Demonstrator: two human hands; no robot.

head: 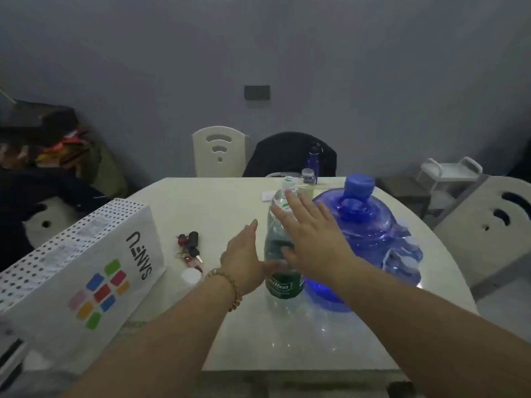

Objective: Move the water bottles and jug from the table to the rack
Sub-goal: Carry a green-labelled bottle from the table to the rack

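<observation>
step: first pick-up, I'd judge; you're reaching for the green-label bottle (283, 287) and nothing is lifted yet.
green-label bottle: upright on the table (218, 208), hard against the left side of the blue jug (370, 225); can't tell if they touch.
blue jug: upright on the table, cap on, untouched.
left hand (244, 258): left of the jug, on the bottle's far side from it; fingers straight, thumb out toward the bottle's lower body, maybe touching it.
right hand (313, 239): in front of the jug's left shoulder, across the bottle's upper body; fingers straight and spread, gripping nothing.
next: close your palms on the bottle from both sides, or curl one hand round its waist; lift straight up so you don't knock the jug.
dark blue bottle (313, 160): behind the jug, near the far table edge, untouched.
rack: the white trolley (448, 170), behind and right of the jug, may be it; not sure.
</observation>
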